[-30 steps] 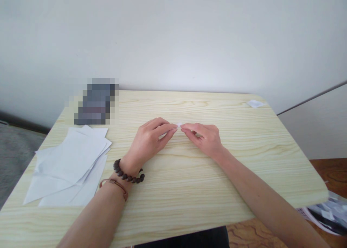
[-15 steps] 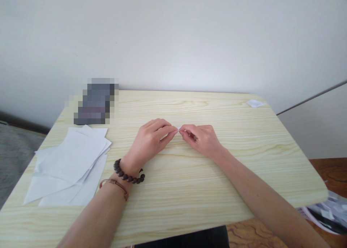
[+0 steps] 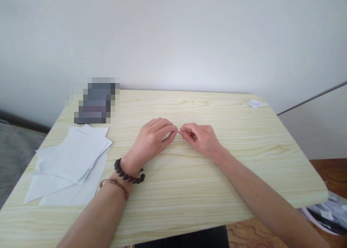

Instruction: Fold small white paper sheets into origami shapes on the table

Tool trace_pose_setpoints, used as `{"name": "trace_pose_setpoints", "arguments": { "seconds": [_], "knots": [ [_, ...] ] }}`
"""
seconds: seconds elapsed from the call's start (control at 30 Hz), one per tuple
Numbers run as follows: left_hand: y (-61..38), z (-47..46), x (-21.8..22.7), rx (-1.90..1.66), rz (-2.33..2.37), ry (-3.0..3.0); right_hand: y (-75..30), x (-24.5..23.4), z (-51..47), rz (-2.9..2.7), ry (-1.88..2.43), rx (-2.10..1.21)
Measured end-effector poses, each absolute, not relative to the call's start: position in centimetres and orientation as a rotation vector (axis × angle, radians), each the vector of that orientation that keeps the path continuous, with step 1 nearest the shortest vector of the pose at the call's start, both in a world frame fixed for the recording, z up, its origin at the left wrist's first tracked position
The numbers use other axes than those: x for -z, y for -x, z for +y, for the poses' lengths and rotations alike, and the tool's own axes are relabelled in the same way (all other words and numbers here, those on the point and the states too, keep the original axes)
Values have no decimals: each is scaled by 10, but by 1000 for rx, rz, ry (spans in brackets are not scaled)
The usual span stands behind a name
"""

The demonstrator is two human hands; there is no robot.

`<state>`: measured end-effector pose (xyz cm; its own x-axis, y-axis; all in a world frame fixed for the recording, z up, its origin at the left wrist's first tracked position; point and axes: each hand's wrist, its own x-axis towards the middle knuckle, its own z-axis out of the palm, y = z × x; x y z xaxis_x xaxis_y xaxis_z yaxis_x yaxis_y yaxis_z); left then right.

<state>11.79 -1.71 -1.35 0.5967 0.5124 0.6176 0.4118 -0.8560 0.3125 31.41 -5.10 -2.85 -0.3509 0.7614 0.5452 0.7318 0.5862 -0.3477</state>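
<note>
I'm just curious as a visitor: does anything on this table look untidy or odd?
Mainly the white sheets at left: they overlap at uneven angles. The dark object beyond them appears pixelated, hiding its details.

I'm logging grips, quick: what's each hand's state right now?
Left hand: closed, pinching a small white piece.
Right hand: closed, pinching the same piece.

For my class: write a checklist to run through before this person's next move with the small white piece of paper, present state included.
1. Left hand grips the small white piece of paper: ok, pinched at the fingertips.
2. Right hand grips it too: ok, pinched opposite.
3. Its edges line up: cannot tell, mostly hidden by the hands.
4. Overlapping flat white paper sheets lie clear of both hands: ok, off to the left.
5. Those sheets are squared up: not ok, set at differing angles.
6. White diamond-shaped paper lies on the pale wood-grain table: ok, near the far right corner.
</note>
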Motion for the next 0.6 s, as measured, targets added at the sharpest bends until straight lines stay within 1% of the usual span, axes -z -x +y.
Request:
{"name": "trace_pose_setpoints", "arguments": {
  "seconds": [0.33,0.5,0.6],
  "knots": [
    [-117,-16,15,-1085,779,-2706,-313,22,-51,-2217,1237,-127],
    [-116,-15,16,-1114,865,-2692,-320,22,-48,-2185,1307,-183],
    [-114,-14,16,-1102,932,-2690,-322,23,-47,-2149,1307,-162]
  ]
}}
